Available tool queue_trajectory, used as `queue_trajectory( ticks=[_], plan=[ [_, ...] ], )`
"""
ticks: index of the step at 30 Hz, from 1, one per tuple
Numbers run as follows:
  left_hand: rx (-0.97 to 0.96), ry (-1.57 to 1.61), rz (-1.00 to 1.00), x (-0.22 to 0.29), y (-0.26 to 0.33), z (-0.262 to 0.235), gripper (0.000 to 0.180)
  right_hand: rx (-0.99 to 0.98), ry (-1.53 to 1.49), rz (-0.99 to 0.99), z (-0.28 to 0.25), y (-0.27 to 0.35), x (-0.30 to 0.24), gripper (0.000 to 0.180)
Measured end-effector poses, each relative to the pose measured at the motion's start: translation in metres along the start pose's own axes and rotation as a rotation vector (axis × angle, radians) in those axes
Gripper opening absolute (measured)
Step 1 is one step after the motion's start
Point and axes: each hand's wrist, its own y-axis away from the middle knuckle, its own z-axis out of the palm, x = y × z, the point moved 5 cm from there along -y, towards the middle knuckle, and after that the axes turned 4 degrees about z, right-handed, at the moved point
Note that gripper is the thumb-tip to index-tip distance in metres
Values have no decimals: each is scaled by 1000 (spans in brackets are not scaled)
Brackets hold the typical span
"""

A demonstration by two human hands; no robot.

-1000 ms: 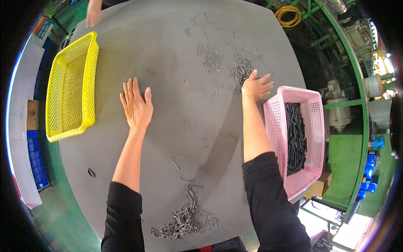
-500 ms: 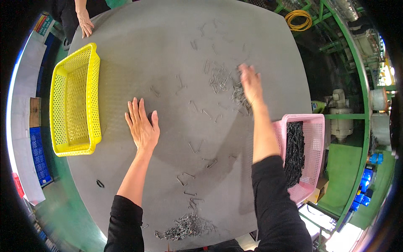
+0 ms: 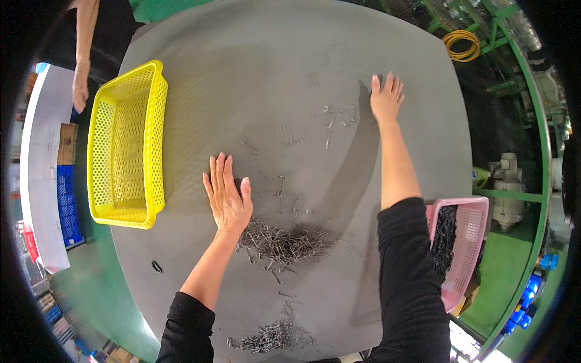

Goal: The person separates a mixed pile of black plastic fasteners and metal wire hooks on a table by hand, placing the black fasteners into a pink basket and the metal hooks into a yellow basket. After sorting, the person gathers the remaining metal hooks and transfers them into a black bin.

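My left hand rests flat near the middle of the grey table, fingers stretched out and holding nothing. Right beside its wrist and thumb lies a heap of small dark bent-wire hooks. Farther out on the right, my right hand is spread open over the tabletop with nothing in it; whether the palm touches the surface I cannot tell. A few loose hooks lie to its left. Another pile of hooks sits at the near edge, with several strays between the two heaps.
A yellow perforated basket stands at the table's left edge. A pink basket holding dark pieces is by my right forearm. One dark link-shaped piece lies at left. Beyond the far left corner is another person's hand.
A hook heap now lies in the middle, where only strays lay; the far-right cluster is gone. My right hand has moved outward. The other person's hand has left the table edge.
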Motion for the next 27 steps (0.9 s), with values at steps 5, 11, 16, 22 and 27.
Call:
queue_trajectory(
  ticks=[5,11,16,22,27],
  plan=[
    [-26,-1,-27,-5,2,-1,48,-170,117,-198,44,-44,-61,69],
    [-23,14,-33,-6,9,-2,47,-310,22,-468,59,-41,-109,67],
    [-52,26,-48,-9,8,1,48,-514,-102,-921,28,56,-139,51],
    [21,57,-12,-10,3,-2,51,-1152,-358,-1340,-82,256,-127,53],
    [44,5,-10,-11,7,2,50,-401,-48,-729,-70,150,-83,54]
  ],
)
